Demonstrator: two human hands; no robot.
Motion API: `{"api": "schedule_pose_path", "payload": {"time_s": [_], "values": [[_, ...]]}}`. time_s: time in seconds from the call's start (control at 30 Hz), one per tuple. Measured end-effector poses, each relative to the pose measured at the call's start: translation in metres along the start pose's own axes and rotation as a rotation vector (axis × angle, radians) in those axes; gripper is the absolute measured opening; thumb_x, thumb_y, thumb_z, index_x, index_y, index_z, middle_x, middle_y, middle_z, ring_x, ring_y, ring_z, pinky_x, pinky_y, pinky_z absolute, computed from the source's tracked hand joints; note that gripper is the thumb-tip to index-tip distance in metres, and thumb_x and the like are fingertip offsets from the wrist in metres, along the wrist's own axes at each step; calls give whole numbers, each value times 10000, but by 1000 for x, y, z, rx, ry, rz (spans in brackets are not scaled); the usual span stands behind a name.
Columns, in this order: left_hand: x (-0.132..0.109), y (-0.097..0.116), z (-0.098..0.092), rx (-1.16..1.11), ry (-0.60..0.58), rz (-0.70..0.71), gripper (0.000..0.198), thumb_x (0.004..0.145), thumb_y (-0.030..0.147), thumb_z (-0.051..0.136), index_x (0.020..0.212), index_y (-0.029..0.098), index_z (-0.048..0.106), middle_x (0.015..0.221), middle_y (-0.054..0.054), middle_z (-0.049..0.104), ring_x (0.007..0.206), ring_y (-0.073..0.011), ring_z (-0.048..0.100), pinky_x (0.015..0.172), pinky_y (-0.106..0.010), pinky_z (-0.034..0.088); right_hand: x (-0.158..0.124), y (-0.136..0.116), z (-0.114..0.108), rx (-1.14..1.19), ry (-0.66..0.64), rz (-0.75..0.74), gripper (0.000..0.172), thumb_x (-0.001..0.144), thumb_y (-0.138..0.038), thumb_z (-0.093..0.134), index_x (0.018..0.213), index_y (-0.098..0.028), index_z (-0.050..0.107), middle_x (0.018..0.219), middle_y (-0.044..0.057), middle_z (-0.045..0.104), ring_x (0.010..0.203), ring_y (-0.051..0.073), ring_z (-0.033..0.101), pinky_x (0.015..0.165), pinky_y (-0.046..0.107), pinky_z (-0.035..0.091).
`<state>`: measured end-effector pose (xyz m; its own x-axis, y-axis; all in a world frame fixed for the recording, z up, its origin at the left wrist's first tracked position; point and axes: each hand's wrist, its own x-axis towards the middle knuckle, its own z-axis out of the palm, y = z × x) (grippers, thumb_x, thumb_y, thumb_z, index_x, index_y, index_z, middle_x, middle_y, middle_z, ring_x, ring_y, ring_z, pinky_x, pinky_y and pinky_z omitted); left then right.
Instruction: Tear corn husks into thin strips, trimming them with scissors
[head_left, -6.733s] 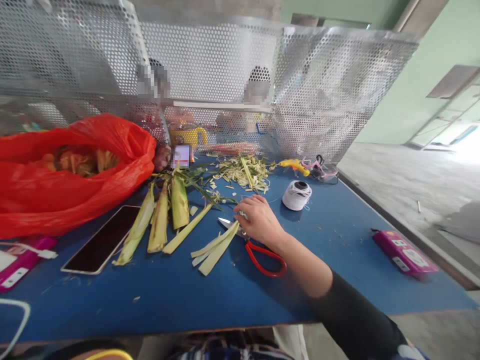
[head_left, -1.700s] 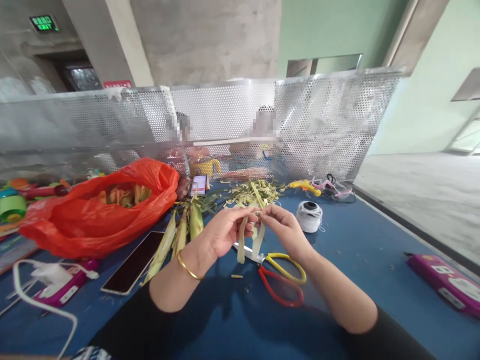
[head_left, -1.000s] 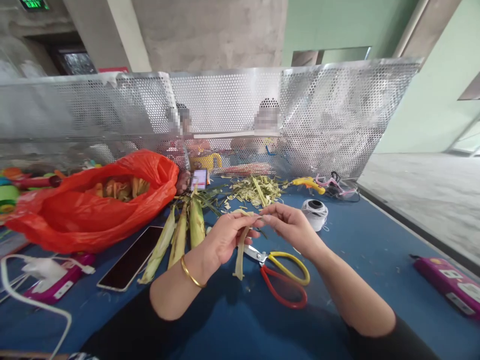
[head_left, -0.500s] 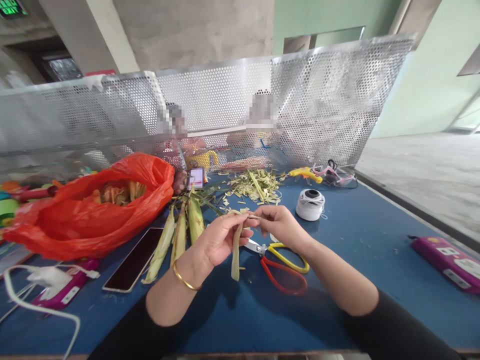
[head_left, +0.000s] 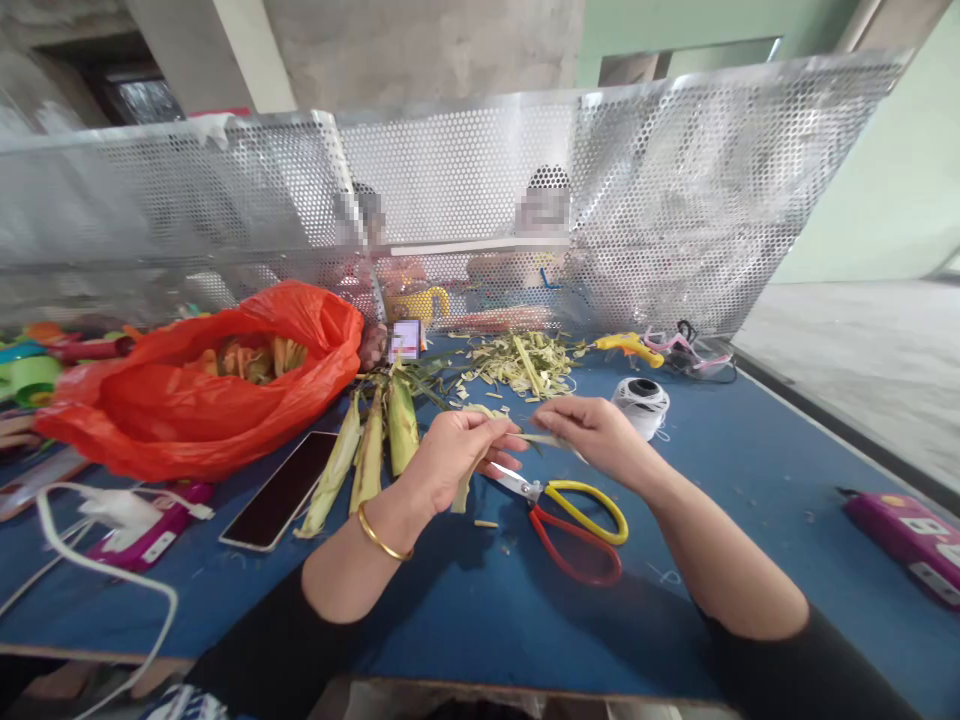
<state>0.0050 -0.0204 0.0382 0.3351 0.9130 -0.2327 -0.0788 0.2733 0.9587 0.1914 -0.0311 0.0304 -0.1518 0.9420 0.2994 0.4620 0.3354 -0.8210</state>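
Observation:
My left hand (head_left: 466, 452), with a gold bangle on its wrist, pinches a pale corn husk strip (head_left: 462, 490) that hangs below the fingers. A thin light strip (head_left: 541, 438) runs from those fingertips to my right hand (head_left: 592, 430), whose fingers are closed on its other end. Beneath the hands lie scissors (head_left: 534, 492) with one yellow and one red handle, blades partly hidden by my left hand. Whole husks (head_left: 369, 450) rest left of my left hand. Behind the hands is a pile of husk scraps (head_left: 521, 364).
A red plastic bag (head_left: 180, 420) holding husk pieces, a dark phone (head_left: 281, 490) and a white cable (head_left: 169, 590) are at left. A white thread spool (head_left: 642, 405), yellow glue gun (head_left: 628, 348) and purple box (head_left: 904, 540) are at right. People sit behind the perforated metal screen (head_left: 465, 180).
My right hand has moved right, away from my left, and the light strip now spans the gap. The view has shifted slightly.

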Motion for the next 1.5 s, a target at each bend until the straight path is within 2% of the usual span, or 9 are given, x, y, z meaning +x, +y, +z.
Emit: {"api": "schedule_pose_path", "payload": {"time_s": [0.13, 0.37, 0.47, 0.63, 0.8, 1.07, 1.3, 1.4, 1.5], "values": [[-3, -11, 8, 80, -156, -41, 152, 820, 181, 667, 700, 91, 693, 713, -119, 738, 477, -126, 640, 431, -197, 456, 1, 2, 10, -70, 186, -67, 288, 807, -427, 582, 690, -197, 710, 703, 36, 637, 707, 162, 567, 663, 299, 429], [-5, -26, 19, 130, -248, -88, 137, 760, 224, 733, 711, 109, 675, 621, -62, 711, 442, -116, 619, 418, -186, 439, -6, -3, 26, 207, -161, 268, 402, 684, -540, 684, 550, -181, 561, 460, -38, 481, 460, 92, 413, 455, 240, 277], [-3, -29, 20, 130, -233, -128, 166, 806, 232, 688, 696, 107, 675, 620, -69, 712, 442, -120, 625, 416, -187, 439, -7, -7, 30, 361, -44, 278, 373, 649, -506, 708, 576, -186, 530, 478, -58, 455, 456, 76, 369, 452, 234, 264], [1, -28, 18, 63, -213, -211, 211, 835, 242, 653, 683, 99, 681, 601, -81, 705, 419, -114, 604, 394, -184, 420, -6, -13, 27, 308, 248, 99, 308, 667, -445, 708, 600, -192, 545, 531, -54, 398, 531, 87, 335, 481, 239, 279], [7, -17, 10, -123, -152, -324, 180, 838, 184, 619, 691, 99, 680, 617, -80, 705, 426, -106, 604, 342, -157, 341, -14, -19, 24, 125, 371, -135, 205, 803, -390, 585, 702, -213, 566, 626, -6, 555, 551, 118, 451, 528, 276, 390], [18, -3, -12, -414, -55, -192, 215, 857, 101, 514, 768, 82, 708, 673, -86, 718, 473, -88, 613, 343, -148, 338, -23, -11, 40, -786, 143, -785, 183, 926, -164, 432, 848, -186, 597, 704, 47, 675, 601, 148, 568, 595, 298, 367], [18, -3, -17, -682, -64, -174, 225, 907, 101, 484, 814, 55, 684, 746, -104, 724, 665, -146, 708, 533, -179, 553, -20, -8, 45, -865, 50, -828, 218, 923, -102, 368, 865, -167, 568, 663, 29, 632, 573, 154, 513, 626, 300, 363], [15, -1, -18, -696, -58, -154, 218, 912, 100, 481, 830, 54, 678, 751, -112, 721, 676, -149, 708, 574, -189, 573, -20, -11, 41, -860, 2, -856, 222, 959, -282, 419, 901, -154, 591, 701, 48, 628, 635, 172, 531, 686, 321, 378], [13, 1, -15, -663, -46, -125, 202, 902, 87, 490, 828, 65, 677, 789, -125, 726, 712, -155, 712, 632, -201, 578, -21, -14, 39, -904, 107, -881, 246, 960, -338, 457, 897, -165, 621, 669, 36, 595, 630, 166, 508, 691, 325, 367]]}}
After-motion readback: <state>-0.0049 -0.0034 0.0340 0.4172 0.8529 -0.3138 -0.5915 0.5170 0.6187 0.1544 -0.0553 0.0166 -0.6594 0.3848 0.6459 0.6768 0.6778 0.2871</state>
